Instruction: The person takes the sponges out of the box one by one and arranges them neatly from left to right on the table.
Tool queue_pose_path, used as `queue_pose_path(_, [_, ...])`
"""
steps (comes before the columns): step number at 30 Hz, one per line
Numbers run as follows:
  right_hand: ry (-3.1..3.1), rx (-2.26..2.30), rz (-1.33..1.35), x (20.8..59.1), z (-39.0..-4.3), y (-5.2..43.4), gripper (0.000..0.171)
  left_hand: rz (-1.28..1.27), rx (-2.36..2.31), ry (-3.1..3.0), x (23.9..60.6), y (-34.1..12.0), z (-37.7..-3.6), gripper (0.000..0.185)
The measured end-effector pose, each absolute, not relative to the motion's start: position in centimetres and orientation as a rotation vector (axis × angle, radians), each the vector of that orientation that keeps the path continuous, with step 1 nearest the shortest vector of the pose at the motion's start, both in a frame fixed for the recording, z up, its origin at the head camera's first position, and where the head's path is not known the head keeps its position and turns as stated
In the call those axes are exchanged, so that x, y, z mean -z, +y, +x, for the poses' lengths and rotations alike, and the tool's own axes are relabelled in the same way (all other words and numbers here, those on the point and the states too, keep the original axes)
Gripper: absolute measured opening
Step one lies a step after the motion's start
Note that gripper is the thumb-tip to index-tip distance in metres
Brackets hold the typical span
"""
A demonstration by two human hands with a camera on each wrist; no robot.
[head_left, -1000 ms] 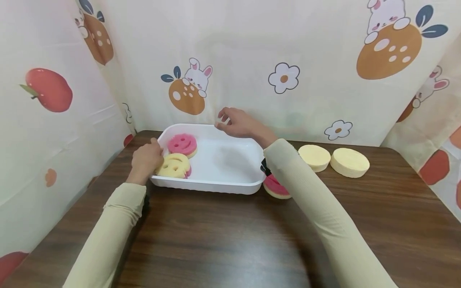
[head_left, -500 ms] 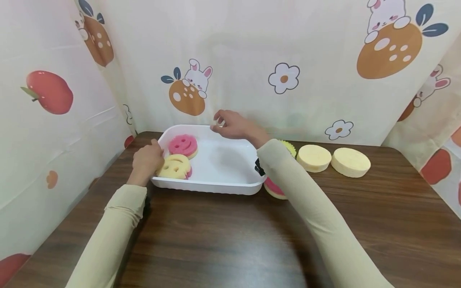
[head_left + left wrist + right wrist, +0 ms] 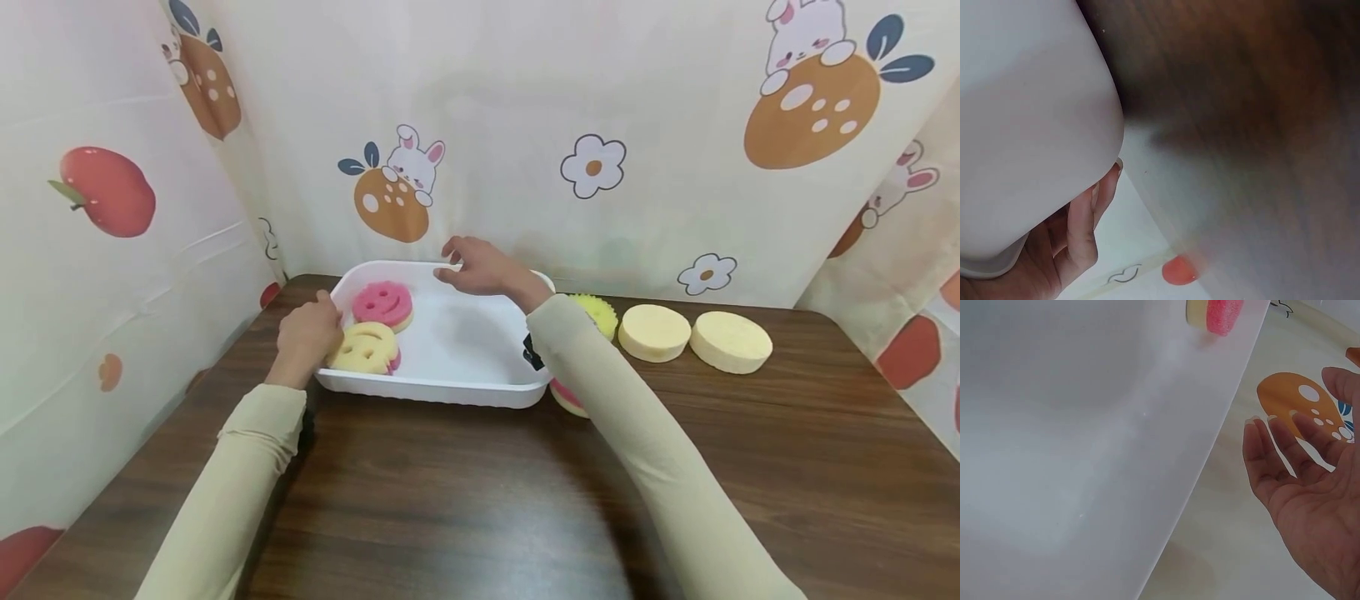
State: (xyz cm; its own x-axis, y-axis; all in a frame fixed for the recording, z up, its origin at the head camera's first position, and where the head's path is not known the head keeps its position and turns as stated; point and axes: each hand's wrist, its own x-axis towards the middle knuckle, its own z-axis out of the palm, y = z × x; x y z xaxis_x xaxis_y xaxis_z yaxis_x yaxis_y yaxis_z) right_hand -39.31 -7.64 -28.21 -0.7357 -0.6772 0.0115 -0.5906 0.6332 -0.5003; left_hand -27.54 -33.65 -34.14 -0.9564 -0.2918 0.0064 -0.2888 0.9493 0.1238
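A dark wooden tabletop (image 3: 465, 508) fills the near view, with two arms in pale sleeves reaching forward across it. Beyond them sits a white tray (image 3: 442, 387). The left hand (image 3: 306, 335) grips the tray's left rim, fingers curled over the edge beside a yellow smiley sponge (image 3: 365, 344) lying in the tray. Just behind that sponge lies a pink smiley sponge (image 3: 382, 302). The right hand (image 3: 480, 267) hovers over the tray's far rim, fingers relaxed and holding nothing. Right of the tray, partly hidden by the right sleeve, lie a pink-edged sponge (image 3: 564, 397) and a green spiky sponge (image 3: 597, 312), then two round yellow sponges (image 3: 655, 331). A curtain (image 3: 525, 125) printed with rabbits and flowers hangs behind.
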Motion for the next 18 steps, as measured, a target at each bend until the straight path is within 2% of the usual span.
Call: queue_pose_path(18, [2.653, 0.631, -1.107, 31.1, -40.2, -10.0, 0.052, 0.495, 0.199, -3.095, 34.1, -33.6, -27.6, 0.053])
